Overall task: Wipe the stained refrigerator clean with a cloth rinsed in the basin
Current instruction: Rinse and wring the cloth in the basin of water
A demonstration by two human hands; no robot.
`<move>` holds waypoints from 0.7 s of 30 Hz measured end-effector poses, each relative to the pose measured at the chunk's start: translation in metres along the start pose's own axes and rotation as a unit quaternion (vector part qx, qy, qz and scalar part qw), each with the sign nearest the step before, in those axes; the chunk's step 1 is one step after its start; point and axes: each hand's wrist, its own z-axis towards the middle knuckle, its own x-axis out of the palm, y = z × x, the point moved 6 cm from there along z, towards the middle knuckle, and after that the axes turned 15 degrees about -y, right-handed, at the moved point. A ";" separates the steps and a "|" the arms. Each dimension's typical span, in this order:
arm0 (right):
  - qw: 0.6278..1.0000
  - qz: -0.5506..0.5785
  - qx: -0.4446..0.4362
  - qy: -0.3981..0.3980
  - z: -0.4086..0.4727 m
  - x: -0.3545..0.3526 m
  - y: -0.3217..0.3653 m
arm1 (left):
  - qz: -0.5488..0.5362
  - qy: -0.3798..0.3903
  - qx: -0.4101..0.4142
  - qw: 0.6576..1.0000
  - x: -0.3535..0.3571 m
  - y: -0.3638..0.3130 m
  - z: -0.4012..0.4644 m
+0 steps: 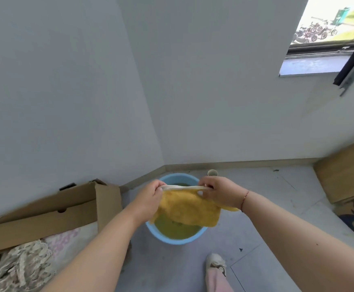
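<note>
A yellow cloth (187, 208) with a white edge hangs stretched between my two hands above a light blue basin (173, 238). The basin stands on the floor in the room's corner and holds murky yellow-green water. My left hand (150, 193) pinches the cloth's top left corner. My right hand (216, 191) pinches the top right corner, and a thin bracelet shows on that wrist. The cloth's lower edge hangs over the basin's right side. No refrigerator is in view.
An open cardboard box (45, 213) with lace and pink fabric lies at the left. Flattened cardboard (347, 171) leans on the right wall. A small round cup (212, 173) stands behind the basin. My shoe (216, 264) is on the grey floor. A window (328, 34) is at upper right.
</note>
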 end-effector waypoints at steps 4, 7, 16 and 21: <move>0.981 -0.158 -0.060 0.091 0.055 0.024 -0.027 | 0.078 0.014 0.053 0.995 0.009 0.019 0.049; 0.961 -0.226 -0.106 0.119 0.092 0.046 -0.052 | 0.113 0.002 0.052 0.992 0.022 0.041 0.082; 0.974 -0.191 -0.024 0.116 0.159 0.131 -0.132 | 0.094 0.030 -0.043 0.994 0.091 0.165 0.141; 0.951 -0.294 -0.035 0.085 0.193 0.184 -0.183 | 0.102 0.101 -0.020 0.989 0.142 0.232 0.181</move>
